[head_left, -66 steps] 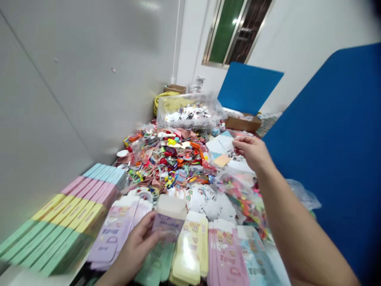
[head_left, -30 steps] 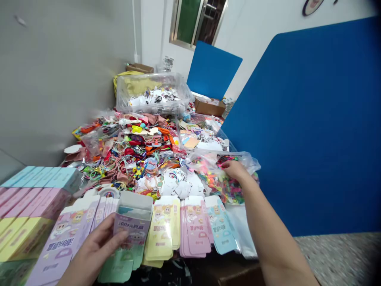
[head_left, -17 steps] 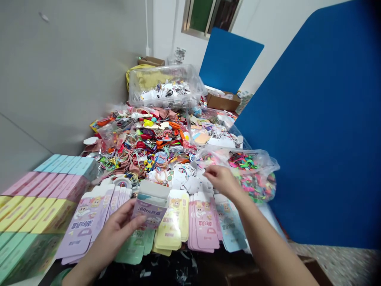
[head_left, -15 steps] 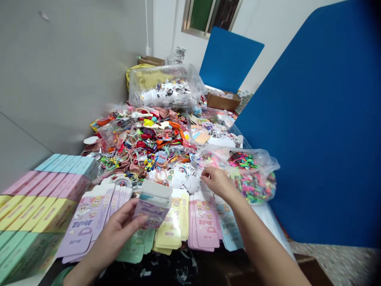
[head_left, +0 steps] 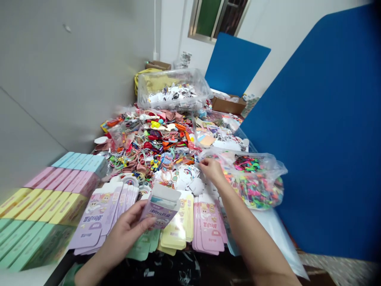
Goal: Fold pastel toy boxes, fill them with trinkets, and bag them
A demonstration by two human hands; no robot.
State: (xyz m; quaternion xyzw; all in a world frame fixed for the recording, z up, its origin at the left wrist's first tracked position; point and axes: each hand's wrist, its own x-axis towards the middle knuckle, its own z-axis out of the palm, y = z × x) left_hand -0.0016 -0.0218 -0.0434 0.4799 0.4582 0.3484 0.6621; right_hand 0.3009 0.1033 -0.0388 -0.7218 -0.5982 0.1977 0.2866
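Observation:
My left hand point(head_left: 131, 226) is closed around a small purple carton point(head_left: 162, 212), its top flap standing up and its mouth open, with something pale blue inside. Beyond it, my right hand point(head_left: 212, 170) has its fingertips pinched together at the near left edge of a clear plastic bag point(head_left: 258, 186) of bright little pieces. Whatever lies between those fingertips is too small to make out. Just left of them is a heap of white paper cutouts point(head_left: 186, 176). Flat cartons lie fanned out below in purple point(head_left: 95, 218), green point(head_left: 143, 244), yellow point(head_left: 174, 234) and pink point(head_left: 210, 226).
Rows of filled-out boxes point(head_left: 44, 206) in blue, pink, yellow and green stand at the left. A mound of small colourful trinkets point(head_left: 149, 147) covers the middle. Behind it sits a clear tub point(head_left: 175, 103) of cutouts. A blue panel point(head_left: 315, 151) borders the right side.
My right hand has reached slightly farther away and left, toward the bag's edge. My left hand still holds the purple carton. The whole view has shifted a little.

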